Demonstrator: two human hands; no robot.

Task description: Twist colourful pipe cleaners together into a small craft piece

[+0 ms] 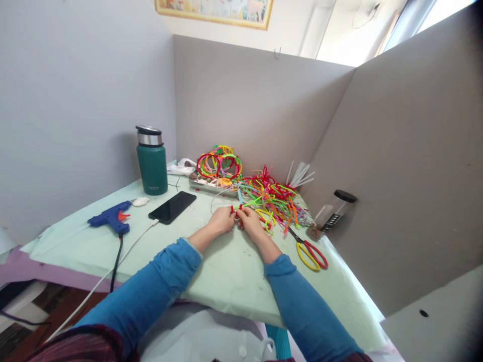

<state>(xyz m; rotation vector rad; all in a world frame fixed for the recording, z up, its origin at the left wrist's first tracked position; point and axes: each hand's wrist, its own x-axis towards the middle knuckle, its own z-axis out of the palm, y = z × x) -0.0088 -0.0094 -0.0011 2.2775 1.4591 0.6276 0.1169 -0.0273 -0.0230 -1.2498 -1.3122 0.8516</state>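
Both my hands meet over the middle of the table, close together. My left hand (223, 219) is closed, with its fingertips pinching a short bit of red fuzzy pipe cleaner (233, 208). Just beside it, my right hand (249, 222) pinches at the same red piece. A thin pale hoop (212, 200) curves up from behind my left fingers; whether I grip it too is hidden. Directly beyond my fingertips are a light blue strip (239, 195) and a green pipe cleaner. To the right lies a heap of colourful pipe cleaners (273, 193).
Scissors with red and yellow handles (312, 255) lie at the right. A metal tray (199, 185) holds fuzzy hoops (208, 165). At the left are a green bottle (152, 168), a phone (173, 207) and a blue glue gun (111, 217). A clear jar (335, 211) stands far right.
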